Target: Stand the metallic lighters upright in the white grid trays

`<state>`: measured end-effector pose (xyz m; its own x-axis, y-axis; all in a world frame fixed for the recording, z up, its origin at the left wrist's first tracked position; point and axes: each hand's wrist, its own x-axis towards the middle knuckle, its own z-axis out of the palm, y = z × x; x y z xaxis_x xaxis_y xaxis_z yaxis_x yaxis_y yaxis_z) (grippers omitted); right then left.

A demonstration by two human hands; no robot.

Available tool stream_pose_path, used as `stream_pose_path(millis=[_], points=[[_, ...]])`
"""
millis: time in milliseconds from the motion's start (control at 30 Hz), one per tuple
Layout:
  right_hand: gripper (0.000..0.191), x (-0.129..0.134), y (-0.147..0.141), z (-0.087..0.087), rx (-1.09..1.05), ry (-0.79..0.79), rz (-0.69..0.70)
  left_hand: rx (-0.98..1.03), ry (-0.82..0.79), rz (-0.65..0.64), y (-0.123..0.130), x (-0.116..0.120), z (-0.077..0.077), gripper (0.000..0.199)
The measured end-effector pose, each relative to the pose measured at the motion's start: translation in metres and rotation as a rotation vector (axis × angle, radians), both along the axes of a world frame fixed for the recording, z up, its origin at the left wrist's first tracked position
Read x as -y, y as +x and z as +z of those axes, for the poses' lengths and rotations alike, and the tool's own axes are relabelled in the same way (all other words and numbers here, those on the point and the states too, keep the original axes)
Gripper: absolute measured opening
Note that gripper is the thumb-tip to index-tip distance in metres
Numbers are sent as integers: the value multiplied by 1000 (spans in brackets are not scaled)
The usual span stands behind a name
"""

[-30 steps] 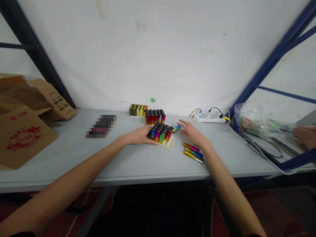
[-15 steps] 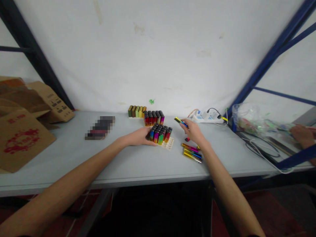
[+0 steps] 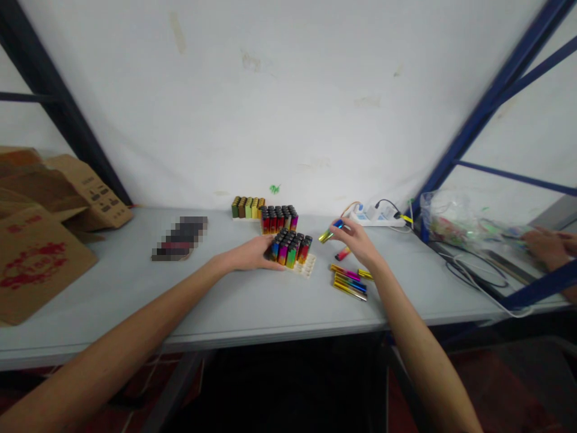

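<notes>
A white slotted tray (image 3: 306,268) sits in the middle of the table, with upright shiny lighters (image 3: 291,254) filling its left part. My left hand (image 3: 259,252) is closed around the tray's left end, its thumb along the front edge and the other fingers hidden behind the lighters. To the right of the tray, my right hand (image 3: 354,236) pinches a blue and gold metallic lighter (image 3: 331,231), tilted above the table. Below that hand lie several loose lighters (image 3: 349,282) in pink, blue and gold, and a red one (image 3: 342,253).
Behind the tray stand more lighters in a block (image 3: 279,220) and a yellow-green group (image 3: 247,207). A power strip (image 3: 374,218) lies by the wall. Cardboard boxes (image 3: 40,258) fill the left, a pixelated dark object (image 3: 180,239) nearer. Another person's hand (image 3: 547,246) shows beyond the blue frame.
My right hand has turned the lighter, so its gold end now points down and left instead of up. My left hand stays at the tray.
</notes>
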<state>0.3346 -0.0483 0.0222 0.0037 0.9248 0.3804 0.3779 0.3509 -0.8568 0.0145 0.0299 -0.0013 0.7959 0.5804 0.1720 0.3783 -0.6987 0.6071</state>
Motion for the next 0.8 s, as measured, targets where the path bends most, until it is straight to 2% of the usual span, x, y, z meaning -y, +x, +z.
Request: stream_pose_path(millis=[167, 400, 567, 633, 800], points=[[41, 10, -10, 6, -76, -131, 218, 10, 19, -8, 0, 0, 0, 80], [42, 30, -24, 27, 117, -186, 219, 19, -5, -25, 1, 2, 2, 77], [39, 34, -36, 29, 49, -186, 308, 15, -28, -15, 2, 3, 3, 79], [44, 30, -40, 24, 13, -179, 266, 10, -40, -18, 3, 3, 3, 80], [64, 17, -48, 11, -33, -140, 31, 23, -32, -20, 2, 3, 3, 78]])
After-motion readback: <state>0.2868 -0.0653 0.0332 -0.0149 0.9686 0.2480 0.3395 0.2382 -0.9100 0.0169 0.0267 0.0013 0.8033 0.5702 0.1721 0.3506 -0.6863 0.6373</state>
